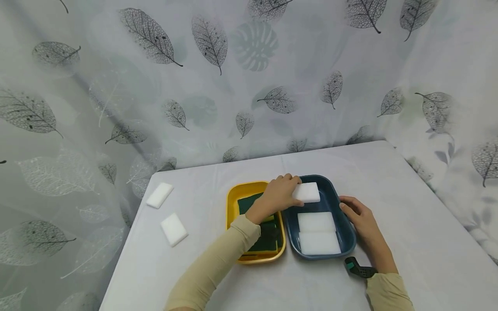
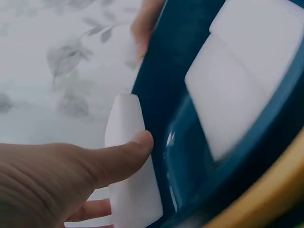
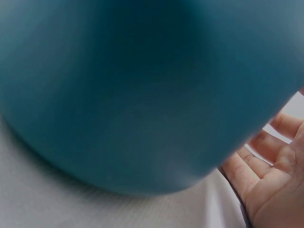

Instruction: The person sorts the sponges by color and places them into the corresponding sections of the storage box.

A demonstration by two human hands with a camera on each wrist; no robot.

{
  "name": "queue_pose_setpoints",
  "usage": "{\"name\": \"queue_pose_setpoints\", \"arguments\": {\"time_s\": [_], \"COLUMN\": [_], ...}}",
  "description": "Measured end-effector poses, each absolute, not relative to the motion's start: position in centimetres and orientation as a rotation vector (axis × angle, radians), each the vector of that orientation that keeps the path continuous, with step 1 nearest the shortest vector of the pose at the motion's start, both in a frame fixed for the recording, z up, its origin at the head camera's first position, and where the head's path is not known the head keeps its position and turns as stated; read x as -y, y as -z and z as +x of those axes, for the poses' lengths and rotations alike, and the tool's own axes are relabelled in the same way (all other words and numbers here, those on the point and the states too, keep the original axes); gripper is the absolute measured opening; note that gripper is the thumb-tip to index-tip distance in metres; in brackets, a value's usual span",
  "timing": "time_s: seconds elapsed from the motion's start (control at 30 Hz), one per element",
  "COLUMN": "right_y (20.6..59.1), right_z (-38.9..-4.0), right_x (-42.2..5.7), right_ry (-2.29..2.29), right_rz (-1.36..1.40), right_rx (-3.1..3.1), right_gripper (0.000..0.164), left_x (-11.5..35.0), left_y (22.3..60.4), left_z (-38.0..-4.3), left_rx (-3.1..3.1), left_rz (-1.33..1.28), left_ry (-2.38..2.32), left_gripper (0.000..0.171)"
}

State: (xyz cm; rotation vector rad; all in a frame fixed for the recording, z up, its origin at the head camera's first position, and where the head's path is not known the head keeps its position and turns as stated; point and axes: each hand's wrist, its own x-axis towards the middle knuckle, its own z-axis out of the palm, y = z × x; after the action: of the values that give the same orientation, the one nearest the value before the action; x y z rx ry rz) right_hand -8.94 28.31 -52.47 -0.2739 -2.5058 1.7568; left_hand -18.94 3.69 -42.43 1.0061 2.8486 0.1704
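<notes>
My left hand (image 1: 279, 193) pinches a white sponge block (image 1: 307, 192) between thumb and fingers at the far end of the blue tray (image 1: 289, 229). In the left wrist view, the thumb lies across the held block (image 2: 126, 123). Two more white sponge blocks (image 1: 320, 243) lie side by side in the tray's near half. Against the tray's right outer wall rests my right hand (image 1: 361, 218); the right wrist view shows its fingers (image 3: 268, 145) fairly straight along the blue wall.
A yellow tray (image 1: 232, 194) with dark green and yellow sponge pads (image 1: 264, 239) stands left of the blue one. Two white blocks (image 1: 159, 195) (image 1: 173, 229) lie on the left of the white-covered table (image 1: 206, 207). Leaf-patterned curtains (image 1: 218, 99) hang behind.
</notes>
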Motion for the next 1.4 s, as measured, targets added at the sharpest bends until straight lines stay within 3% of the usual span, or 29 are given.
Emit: {"name": "queue_pose_setpoints", "arguments": {"time_s": [0.27, 0.93, 1.4], "right_y": [52.6, 52.7, 52.6], "right_z": [-9.1, -9.0, -8.9], "right_x": [-28.3, -28.4, -28.4], "right_ry": [-1.747, -1.685, -1.697], "right_rz": [-0.260, -0.237, -0.245], "right_rx": [2.512, 2.540, 2.533], "right_gripper": [0.052, 0.052, 0.052], "left_x": [-6.2, -7.7, -8.0], "left_y": [43.4, 45.6, 45.4], "left_z": [-18.3, -18.5, -18.3], "left_rx": [-2.826, -2.755, -2.719], "left_rz": [1.067, 0.962, 0.962], "left_ry": [-0.089, -0.088, 0.082], "left_gripper": [0.064, 0.076, 0.063]}}
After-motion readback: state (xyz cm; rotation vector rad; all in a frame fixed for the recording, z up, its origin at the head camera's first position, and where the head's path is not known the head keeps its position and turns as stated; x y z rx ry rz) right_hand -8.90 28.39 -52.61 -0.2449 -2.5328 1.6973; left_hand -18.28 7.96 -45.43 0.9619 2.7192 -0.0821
